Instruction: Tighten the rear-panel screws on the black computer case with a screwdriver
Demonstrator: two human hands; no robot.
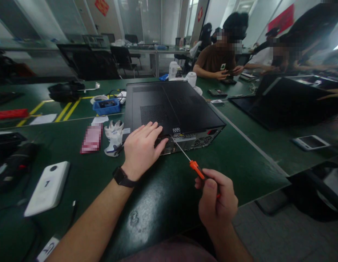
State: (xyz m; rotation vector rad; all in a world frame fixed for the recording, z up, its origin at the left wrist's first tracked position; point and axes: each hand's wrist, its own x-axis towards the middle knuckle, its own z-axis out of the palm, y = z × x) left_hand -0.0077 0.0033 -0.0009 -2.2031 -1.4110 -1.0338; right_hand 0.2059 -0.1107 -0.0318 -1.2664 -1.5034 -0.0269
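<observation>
A black computer case (182, 105) lies flat on the green table, its rear panel with ports and a round fan grille facing me. My left hand (143, 147) rests on the near left edge of the case, fingers flat on the top and thumb stretched out toward the rear edge; it holds nothing. In my right hand (219, 198) is a screwdriver (196, 169) with an orange and black handle. Its long metal shaft points up and left, and the tip is at the upper rear edge of the case, near a small striped label. Whether the tip sits in a screw, I cannot tell.
Left of the case are a white glove (113, 136), a pink packet (92, 138) and a blue bin (106, 106). A white power bank (48, 188) lies nearer, at left. On the right are a phone (311, 142) and a large black panel. People sit at the far right.
</observation>
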